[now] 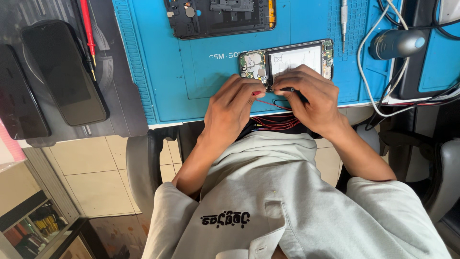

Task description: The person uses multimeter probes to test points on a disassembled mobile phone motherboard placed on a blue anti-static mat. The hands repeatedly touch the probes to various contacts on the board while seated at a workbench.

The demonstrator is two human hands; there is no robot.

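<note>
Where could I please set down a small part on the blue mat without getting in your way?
The widest bare patch of the blue mat lies between its ridged left edge and the opened phone, below the back cover. It is crowded where the left hand and right hand meet over the red wires, and by the cables at right.

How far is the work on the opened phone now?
Done: the opened phone lies with its back off, battery and boards showing; the removed back lies above. In hand: left hand and right hand work at its lower edge. Left: the phone is not yet closed.
</note>
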